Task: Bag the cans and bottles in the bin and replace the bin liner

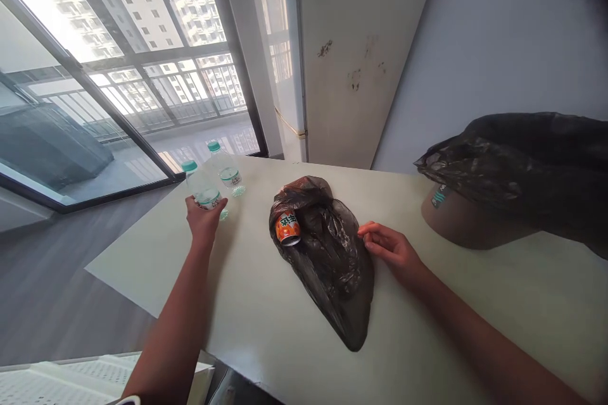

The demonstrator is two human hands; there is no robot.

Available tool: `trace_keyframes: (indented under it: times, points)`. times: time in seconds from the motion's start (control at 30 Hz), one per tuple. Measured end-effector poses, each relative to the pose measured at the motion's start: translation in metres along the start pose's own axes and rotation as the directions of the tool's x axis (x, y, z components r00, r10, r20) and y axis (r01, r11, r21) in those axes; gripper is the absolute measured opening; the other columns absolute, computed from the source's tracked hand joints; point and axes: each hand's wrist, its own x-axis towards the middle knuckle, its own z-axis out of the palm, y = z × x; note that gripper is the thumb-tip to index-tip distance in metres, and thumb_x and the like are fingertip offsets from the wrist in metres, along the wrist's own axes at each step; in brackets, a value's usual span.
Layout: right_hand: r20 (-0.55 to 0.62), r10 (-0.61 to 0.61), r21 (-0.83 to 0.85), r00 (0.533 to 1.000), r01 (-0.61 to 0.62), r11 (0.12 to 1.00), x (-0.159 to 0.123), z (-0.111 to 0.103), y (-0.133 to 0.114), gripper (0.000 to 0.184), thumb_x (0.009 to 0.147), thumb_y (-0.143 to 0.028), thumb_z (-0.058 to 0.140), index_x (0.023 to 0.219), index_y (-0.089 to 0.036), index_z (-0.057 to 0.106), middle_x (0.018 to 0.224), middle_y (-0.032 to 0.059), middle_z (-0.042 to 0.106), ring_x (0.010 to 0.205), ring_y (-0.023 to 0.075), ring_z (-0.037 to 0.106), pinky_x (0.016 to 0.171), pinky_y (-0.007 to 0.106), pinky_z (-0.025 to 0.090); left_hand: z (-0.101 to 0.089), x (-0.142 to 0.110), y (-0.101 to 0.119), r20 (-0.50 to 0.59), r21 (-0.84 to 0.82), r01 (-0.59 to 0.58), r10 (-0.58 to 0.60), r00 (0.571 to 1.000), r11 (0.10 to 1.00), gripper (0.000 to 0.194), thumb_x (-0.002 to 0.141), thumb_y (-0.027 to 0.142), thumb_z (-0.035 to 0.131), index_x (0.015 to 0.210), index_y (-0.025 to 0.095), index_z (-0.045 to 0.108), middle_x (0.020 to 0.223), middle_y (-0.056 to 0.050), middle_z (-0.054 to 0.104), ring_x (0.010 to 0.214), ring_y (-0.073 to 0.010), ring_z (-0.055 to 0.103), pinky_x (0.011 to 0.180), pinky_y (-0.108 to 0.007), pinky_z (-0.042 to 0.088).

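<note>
My left hand (204, 218) is wrapped around a clear plastic bottle (203, 188) with a green cap, which stands upright on the white table. A second bottle (228, 171) of the same kind stands just behind it, to the right. In the middle of the table lies a crumpled black plastic bag (332, 253). An orange drink can (287, 228) lies at the bag's mouth, partly covered by the film. My right hand (387, 250) is at the bag's right edge, fingers loosely bent and apart. Whether its fingertips touch the film, I cannot tell.
At the right of the white table (242, 304) stands a brown bin (468, 221) with a black liner (536, 164) draped over it. A fridge (351, 57) rises behind the table. Glass sliding doors (118, 69) are on the left. A perforated white surface (76, 380) shows at lower left.
</note>
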Motion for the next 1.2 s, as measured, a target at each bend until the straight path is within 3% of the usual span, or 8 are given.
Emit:
trace_keyframes:
  times: [0.4,0.53,0.67,0.8,0.9,1.0,1.07,1.2]
  points:
    - [-0.007,0.046,-0.021,0.999,-0.046,0.999,0.001,0.000,0.003,0.032,0.093,-0.052,0.082,0.109,-0.024,0.078,0.087,0.0016,0.059,0.079,0.0175,0.049,0.073,0.032,0.040,-0.008,-0.009,0.016,0.004,0.178,0.117,-0.119,0.993,0.977,0.076,0.067,0.046,0.093,0.125,0.024,0.050,0.110,-0.008,0.072,0.108,-0.0375,0.074,0.099,-0.055,0.059]
    - [-0.001,0.058,-0.010,0.998,-0.058,0.998,0.001,-0.001,0.006,0.029,0.094,-0.049,0.082,0.110,-0.026,0.078,0.091,0.0020,0.061,0.084,0.0184,0.052,0.077,0.032,0.041,-0.010,-0.012,0.024,-0.147,0.080,-0.055,0.066,0.987,0.995,0.093,0.066,0.047,0.097,0.137,0.019,0.044,0.134,-0.017,0.060,0.131,-0.0387,0.062,0.115,-0.061,0.049]
    - [-0.011,0.069,-0.007,0.998,-0.069,0.998,0.002,-0.002,0.006,0.029,0.093,-0.050,0.082,0.107,-0.025,0.078,0.090,0.0023,0.062,0.084,0.0189,0.052,0.077,0.032,0.042,-0.014,-0.035,0.051,-0.353,-0.006,-0.544,0.507,0.786,0.839,0.043,0.100,0.041,0.071,0.132,0.020,0.051,0.132,-0.015,0.057,0.129,-0.0322,0.058,0.111,-0.060,0.049]
    - [-0.014,0.065,0.000,0.998,-0.065,0.998,0.002,-0.002,0.004,0.028,0.092,-0.051,0.083,0.103,-0.025,0.079,0.090,0.0025,0.063,0.083,0.0186,0.053,0.077,0.031,0.042,0.000,-0.077,0.079,0.001,-0.134,-0.779,0.786,0.619,0.613,0.019,0.104,0.039,0.067,0.114,0.023,0.067,0.111,-0.008,0.071,0.109,-0.0251,0.070,0.098,-0.046,0.058]
    - [-0.014,0.065,0.005,0.998,-0.065,0.998,0.002,-0.001,0.003,0.028,0.092,-0.050,0.083,0.104,-0.025,0.079,0.091,0.0025,0.065,0.084,0.0184,0.054,0.077,0.031,0.043,0.018,-0.100,0.089,0.310,-0.282,-0.826,0.861,0.402,0.487,0.038,0.100,0.054,0.073,0.125,0.026,0.072,0.134,-0.011,0.072,0.123,-0.0280,0.069,0.108,-0.048,0.056]
    - [0.001,0.068,0.009,0.998,-0.068,0.998,0.002,-0.001,0.002,0.027,0.092,-0.049,0.084,0.103,-0.025,0.079,0.093,0.0024,0.067,0.087,0.0187,0.058,0.079,0.031,0.045,0.027,-0.102,0.088,0.494,-0.392,-0.818,0.846,0.200,0.422,0.054,0.098,0.062,0.072,0.139,0.028,0.070,0.153,-0.014,0.063,0.143,-0.0339,0.058,0.129,-0.059,0.036]
    - [0.002,0.072,0.017,0.997,-0.072,0.997,0.002,-0.001,0.002,0.027,0.092,-0.049,0.084,0.102,-0.025,0.080,0.095,0.0023,0.069,0.089,0.0187,0.060,0.082,0.031,0.046,0.027,-0.095,0.083,0.567,-0.421,-0.787,0.808,0.160,0.451,0.054,0.102,0.059,0.067,0.147,0.029,0.065,0.160,-0.013,0.058,0.151,-0.0348,0.052,0.133,-0.061,0.029]
    - [-0.012,0.079,0.030,0.997,-0.079,0.996,0.002,-0.002,0.004,0.027,0.092,-0.050,0.084,0.101,-0.024,0.080,0.098,0.0027,0.070,0.091,0.0186,0.061,0.084,0.031,0.047,0.022,-0.079,0.073,0.693,-0.397,-0.662,0.681,0.238,0.635,0.051,0.112,0.039,0.049,0.163,0.032,0.051,0.169,-0.010,0.048,0.158,-0.0310,0.045,0.130,-0.053,0.040]
